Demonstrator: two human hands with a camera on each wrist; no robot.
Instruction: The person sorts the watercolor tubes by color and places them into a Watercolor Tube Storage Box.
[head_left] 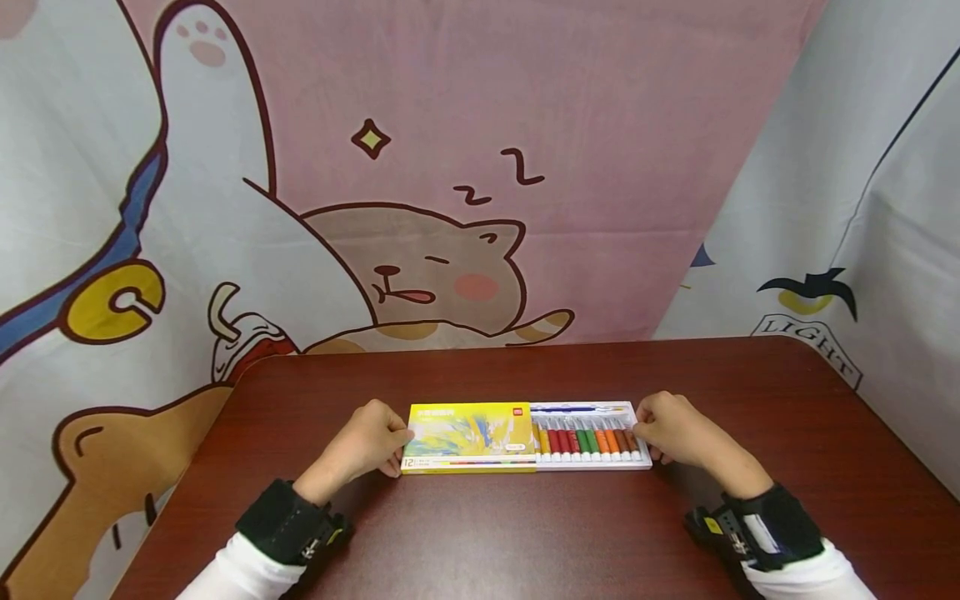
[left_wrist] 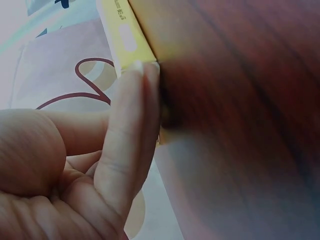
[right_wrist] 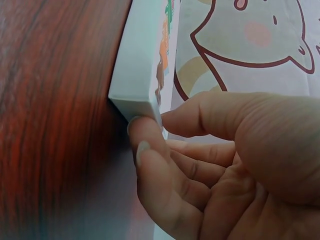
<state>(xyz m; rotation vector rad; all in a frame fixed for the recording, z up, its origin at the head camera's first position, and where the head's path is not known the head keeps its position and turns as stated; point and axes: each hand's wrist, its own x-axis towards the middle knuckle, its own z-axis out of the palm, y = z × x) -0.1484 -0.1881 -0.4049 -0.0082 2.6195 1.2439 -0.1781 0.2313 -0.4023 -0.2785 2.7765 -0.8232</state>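
Observation:
A yellow paint box sleeve lies flat on the table, with a white tray drawn partway out of its right side. Several paint tubes in yellow, red, green, orange and brown stand in a row in the tray, and a thin paintbrush lies along its far edge. At the sleeve's left end, my left hand grips the edge between thumb and fingers. My right hand pinches the tray's right end; the right wrist view shows thumb and fingertips at the tray's white corner.
Dark red-brown wooden table carries the box near its middle. Behind it hangs a cloth with cartoon cats, close to the table's far edge. Black wrist straps with small devices sit on both forearms.

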